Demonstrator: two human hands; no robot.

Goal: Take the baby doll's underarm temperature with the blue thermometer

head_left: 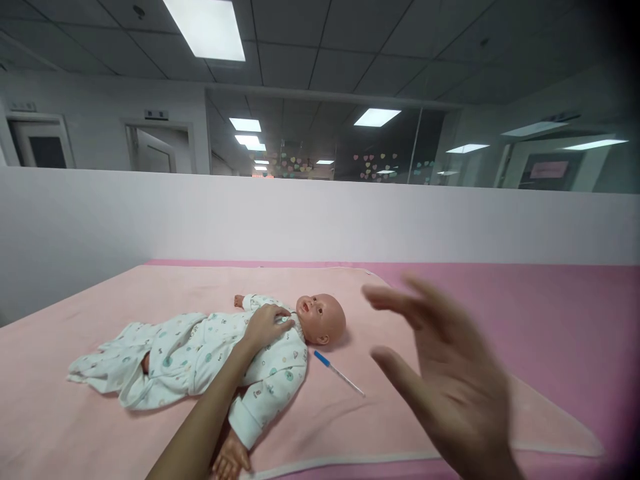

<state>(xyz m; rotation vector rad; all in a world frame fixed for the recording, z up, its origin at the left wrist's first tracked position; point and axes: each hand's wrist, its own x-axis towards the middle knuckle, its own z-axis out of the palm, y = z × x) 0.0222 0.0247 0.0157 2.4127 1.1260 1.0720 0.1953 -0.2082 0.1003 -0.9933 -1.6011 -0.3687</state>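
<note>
A baby doll [323, 319] lies on its back, its bald head to the right, dressed in a white printed baby suit [193, 353]. My left hand [267, 325] rests on the doll's upper chest by the collar, fingers slightly bent and thumb apart, with nothing visible in it. Raised at the right, my right hand [450, 373] is open and blurred by motion; thumb and fingers are wide apart and hold nothing. Between that hand and the doll lies a thin white stick with a blue end [340, 373], resembling a thermometer. Neither hand touches the stick.
A pale pink cloth [380, 427] with a light border lies under the doll, over a darker pink surface [565, 320]. Behind it runs a low white partition [320, 217]. Beyond are windows with heart-shaped stickers [377, 163] and a doorway [160, 148].
</note>
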